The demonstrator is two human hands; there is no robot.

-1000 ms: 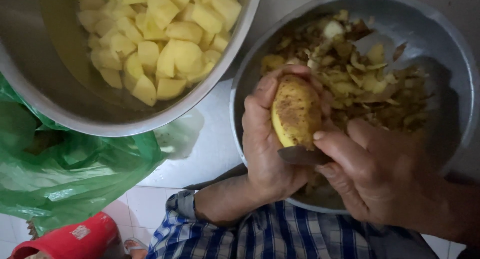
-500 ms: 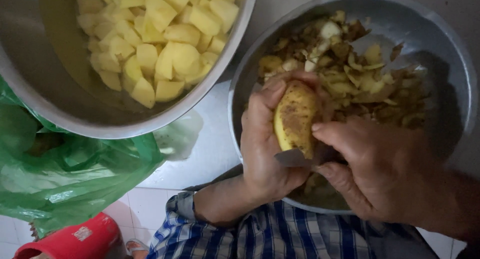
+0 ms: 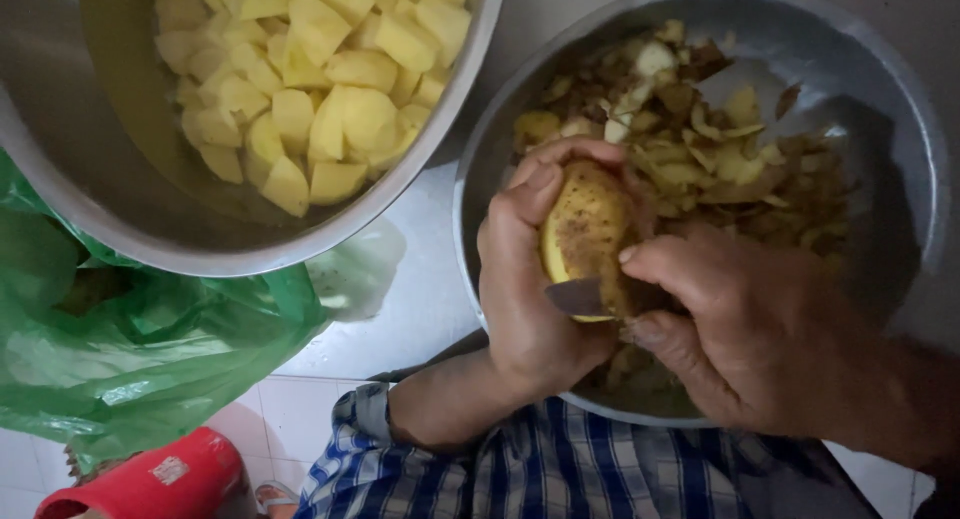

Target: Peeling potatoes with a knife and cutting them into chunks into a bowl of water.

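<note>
Left hand [image 3: 530, 289] grip clamped around a half-peeled potato [image 3: 585, 234], held upright over the peel bowl [image 3: 900, 149]. Right hand [image 3: 750, 329] grip closed on a knife [image 3: 578, 297], blade against the potato's lower end. Peels [image 3: 720, 159] lie at 1 o'clock. Bowl of cut potato [image 3: 310, 89] at 10 o'clock; green bag [image 3: 130, 349] at 8 o'clock.

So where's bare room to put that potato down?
Bare white floor lies between the bowl of cut potato, the peel bowl and the green bag. The peel bowl's right inside is bare too; its middle is crowded with peels.
</note>
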